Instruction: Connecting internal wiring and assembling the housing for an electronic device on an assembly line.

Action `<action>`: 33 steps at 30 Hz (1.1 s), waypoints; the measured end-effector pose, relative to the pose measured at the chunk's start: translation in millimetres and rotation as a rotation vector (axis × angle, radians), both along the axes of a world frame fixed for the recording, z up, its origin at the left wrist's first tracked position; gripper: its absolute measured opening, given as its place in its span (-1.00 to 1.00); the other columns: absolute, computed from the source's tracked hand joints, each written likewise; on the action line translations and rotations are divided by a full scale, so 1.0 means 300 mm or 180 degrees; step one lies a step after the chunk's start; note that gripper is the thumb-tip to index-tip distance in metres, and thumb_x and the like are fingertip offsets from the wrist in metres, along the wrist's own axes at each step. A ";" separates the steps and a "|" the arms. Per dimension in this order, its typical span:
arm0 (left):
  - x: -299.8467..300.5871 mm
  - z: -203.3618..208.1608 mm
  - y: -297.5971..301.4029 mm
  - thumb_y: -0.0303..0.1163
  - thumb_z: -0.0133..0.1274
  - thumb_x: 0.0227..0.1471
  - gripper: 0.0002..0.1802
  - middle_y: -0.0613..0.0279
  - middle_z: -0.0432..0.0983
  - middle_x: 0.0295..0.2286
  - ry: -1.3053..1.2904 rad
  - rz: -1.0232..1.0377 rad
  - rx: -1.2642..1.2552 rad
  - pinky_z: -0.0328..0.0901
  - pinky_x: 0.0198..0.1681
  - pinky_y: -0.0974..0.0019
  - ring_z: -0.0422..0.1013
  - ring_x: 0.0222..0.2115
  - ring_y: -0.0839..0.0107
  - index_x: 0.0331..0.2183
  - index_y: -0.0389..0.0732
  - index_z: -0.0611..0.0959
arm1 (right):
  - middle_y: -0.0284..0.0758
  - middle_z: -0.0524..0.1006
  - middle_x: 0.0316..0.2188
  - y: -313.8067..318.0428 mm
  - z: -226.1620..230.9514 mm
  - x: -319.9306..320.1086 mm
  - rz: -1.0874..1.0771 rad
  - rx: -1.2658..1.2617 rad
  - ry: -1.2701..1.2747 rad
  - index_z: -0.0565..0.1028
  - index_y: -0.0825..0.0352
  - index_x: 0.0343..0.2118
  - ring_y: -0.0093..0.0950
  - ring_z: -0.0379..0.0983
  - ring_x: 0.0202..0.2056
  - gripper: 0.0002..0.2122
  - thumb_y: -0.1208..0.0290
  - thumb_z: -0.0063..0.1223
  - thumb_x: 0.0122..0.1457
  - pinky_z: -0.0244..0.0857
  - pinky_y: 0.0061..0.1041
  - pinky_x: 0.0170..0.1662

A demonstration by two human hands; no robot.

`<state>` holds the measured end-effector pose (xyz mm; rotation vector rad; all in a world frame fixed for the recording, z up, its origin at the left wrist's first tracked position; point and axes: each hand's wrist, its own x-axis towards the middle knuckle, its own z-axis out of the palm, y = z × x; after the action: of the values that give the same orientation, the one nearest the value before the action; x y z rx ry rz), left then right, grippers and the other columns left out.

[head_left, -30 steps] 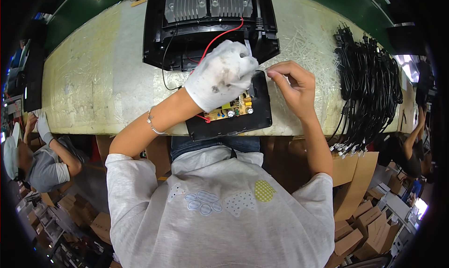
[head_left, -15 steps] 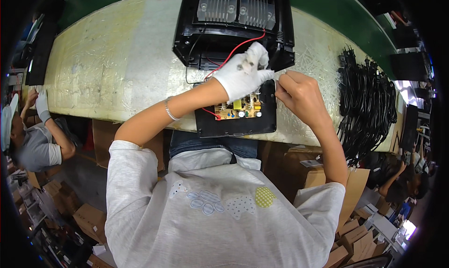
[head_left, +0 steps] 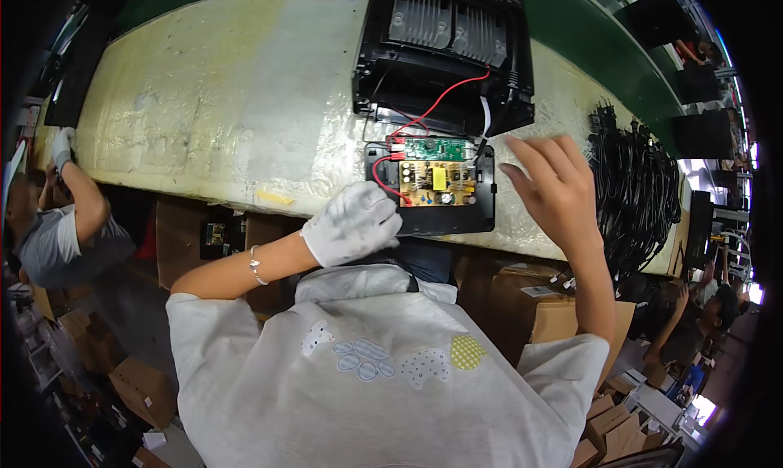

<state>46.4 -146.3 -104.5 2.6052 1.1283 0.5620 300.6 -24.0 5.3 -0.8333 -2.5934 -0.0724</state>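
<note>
A black plastic panel lies near the table's front edge. It bears a tan circuit board with a yellow transformer, and a small green board above it. Red wires run from these boards to a black housing with finned metal heat sinks. My left hand, in a white glove, lies over the panel's lower left corner with fingers curled; what they hold, if anything, is hidden. To the panel's right my bare right hand hovers, fingers apart. A white strip rises beside the housing's black cord.
Bundled black power cords cover the table's right end. Cardboard boxes stand below the front edge. At the far left a co-worker works at the same table, which is covered with clear film.
My left hand has drawn back from above the boards to the panel's lower left corner. The housing and panel have shifted right. My right hand has moved slightly right, its fingers spreading.
</note>
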 end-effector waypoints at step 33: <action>0.014 0.084 -0.042 -0.44 0.23 -0.38 -0.60 0.23 0.39 -0.34 -0.2081 0.0551 0.0700 0.31 -0.23 0.19 0.38 -0.31 0.24 -0.32 -0.18 0.59 | -0.33 0.40 -0.51 0.235 -0.062 -0.367 0.2511 0.0005 -0.1307 0.39 0.33 -0.51 -0.34 0.38 -0.34 -0.81 0.37 0.17 -0.06 0.31 -0.38 -0.18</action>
<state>50.6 -158.8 -79.4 2.2009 1.1004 1.5095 190.5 46.4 -13.1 0.2821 -3.1050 -0.0147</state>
